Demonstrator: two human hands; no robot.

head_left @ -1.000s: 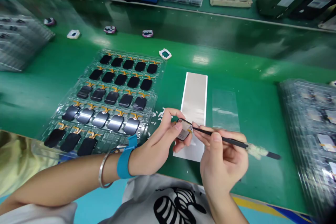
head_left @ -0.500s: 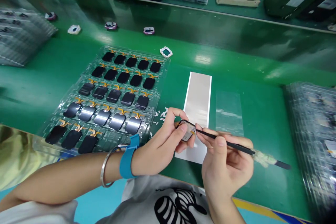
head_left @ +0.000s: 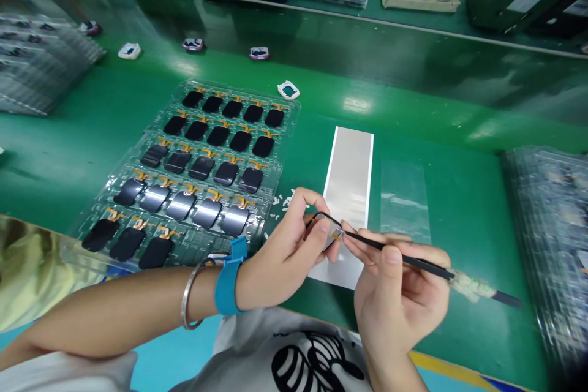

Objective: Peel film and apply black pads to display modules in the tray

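Note:
A small watch-sized display (head_left: 334, 235), with a dark edge, a pale back and a bit of orange flex cable, is pinched between the thumb and fingers of my left hand (head_left: 282, 257). My right hand (head_left: 397, 291) grips slim black tweezers (head_left: 427, 266) like a pen, with pale tape wrapped near their rear end. Their tip meets the display by the orange cable; whether it grips anything is too small to tell. Under both hands lies a long white-edged grey sheet (head_left: 351, 162). To the left, a clear tray (head_left: 195, 242) carries rows of similar black displays with orange cables.
Small white scraps (head_left: 276, 200) lie beside the tray. A clear film (head_left: 404, 196) lies right of the sheet. Stacked clear trays stand at the right (head_left: 546, 245) and far left (head_left: 41, 67). Several small cases, one white (head_left: 288, 90), line the back below a shelf (head_left: 331, 11).
The tweezers' rear end has swung slightly right and down, and the display in my left hand has tilted a little. Both hands keep their holds.

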